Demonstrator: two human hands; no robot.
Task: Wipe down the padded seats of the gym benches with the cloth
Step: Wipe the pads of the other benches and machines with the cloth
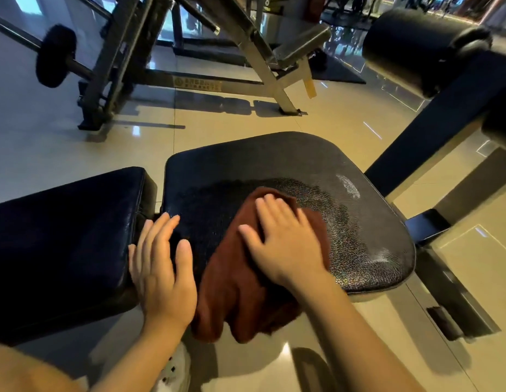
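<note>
A black padded seat (274, 162) fills the middle of the view, its right half glistening. A dark brown cloth (235, 292) lies across its near side and hangs over the front edge. My right hand (280, 239) presses flat on the cloth with fingers spread. My left hand (161, 264) rests with straight fingers at the seat's left edge, over the gap to a second black pad (62, 236) on the left.
A black roller pad (415, 49) on a dark arm (432, 120) stands at the upper right. A metal rack frame (257, 60) and a barbell with a plate (55, 55) stand behind on the glossy tiled floor (76, 142). A white shoe (175, 372) shows below.
</note>
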